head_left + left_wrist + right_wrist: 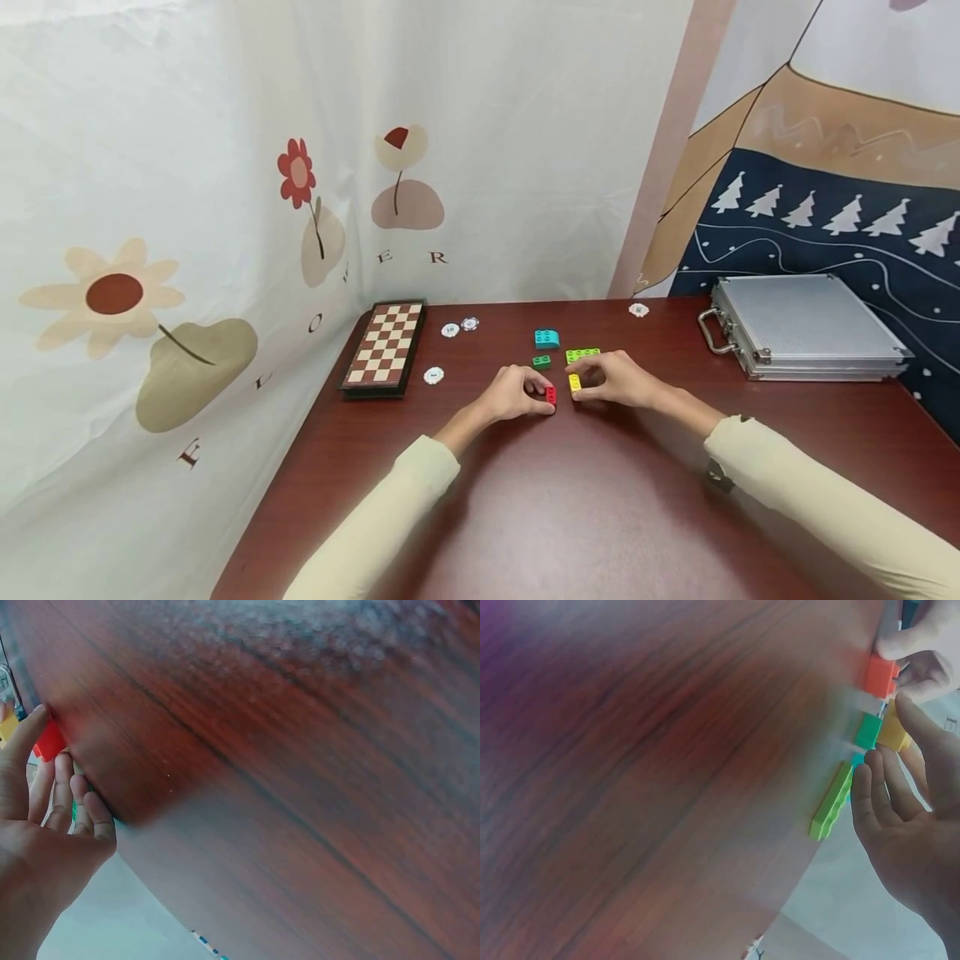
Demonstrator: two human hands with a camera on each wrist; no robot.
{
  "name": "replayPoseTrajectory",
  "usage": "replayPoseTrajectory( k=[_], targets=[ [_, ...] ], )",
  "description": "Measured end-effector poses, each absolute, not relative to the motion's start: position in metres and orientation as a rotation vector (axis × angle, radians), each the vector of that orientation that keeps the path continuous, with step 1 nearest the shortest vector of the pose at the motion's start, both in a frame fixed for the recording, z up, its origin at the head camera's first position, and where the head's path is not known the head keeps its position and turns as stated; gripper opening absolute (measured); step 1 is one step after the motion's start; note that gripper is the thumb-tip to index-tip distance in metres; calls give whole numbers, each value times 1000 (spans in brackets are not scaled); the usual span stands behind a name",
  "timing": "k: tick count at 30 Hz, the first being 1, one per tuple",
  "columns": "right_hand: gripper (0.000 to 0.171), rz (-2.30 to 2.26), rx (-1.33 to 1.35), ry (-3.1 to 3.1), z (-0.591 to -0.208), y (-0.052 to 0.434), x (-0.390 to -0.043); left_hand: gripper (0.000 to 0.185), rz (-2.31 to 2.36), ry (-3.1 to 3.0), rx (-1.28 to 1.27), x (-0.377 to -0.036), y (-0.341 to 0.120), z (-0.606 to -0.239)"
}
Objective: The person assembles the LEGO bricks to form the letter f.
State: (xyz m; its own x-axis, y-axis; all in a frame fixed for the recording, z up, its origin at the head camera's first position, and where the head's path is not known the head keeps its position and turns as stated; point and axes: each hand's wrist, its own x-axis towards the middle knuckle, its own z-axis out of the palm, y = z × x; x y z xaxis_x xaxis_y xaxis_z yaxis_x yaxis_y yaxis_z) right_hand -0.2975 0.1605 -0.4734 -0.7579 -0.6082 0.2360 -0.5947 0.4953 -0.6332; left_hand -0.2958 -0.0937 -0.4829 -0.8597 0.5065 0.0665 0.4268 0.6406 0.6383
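Together, left hand (512, 394) pinches the red brick (551, 395); right hand (617, 379) pinches the yellow brick (574, 382).

A staged tabletop set, not a lived-in room: printed fabric backdrops (225, 167) with flowers hang close behind a dark wooden table (570, 500) bearing a chessboard (384, 346) far left and aluminium case (806, 327) right.

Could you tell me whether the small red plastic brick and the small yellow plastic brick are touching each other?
Apart. The head view shows a strip of table between the small red plastic brick and the small yellow plastic brick.
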Motion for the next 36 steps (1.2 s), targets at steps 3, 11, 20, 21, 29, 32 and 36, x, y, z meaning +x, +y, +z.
replayPoseTrajectory(
  k=[3,11,20,21,29,32,36],
  targets=[
    [39,-1158,-1075,2689,-472,156,-296,29,1007,2747,780,-296,-93,-484],
    [38,-1190,-1104,2670,-472,148,-294,30,1029,2749,721,-296,-95,-485],
    [33,-1217,-1151,2688,-475,139,-293,31,1061,2726,724,-297,-95,-486],
    [33,-1220,-1151,2691,-476,138,-293,31,1059,2725,723,-297,-94,-486],
    [31,-1210,-1161,2717,-479,130,-293,32,1052,2715,715,-299,-94,-488],
    [31,-1210,-1163,2721,-479,128,-293,28,1041,2714,718,-299,-95,-487],
    [30,-1208,-1161,2724,-479,126,-293,22,1015,2723,741,-299,-96,-486]
  ],
)
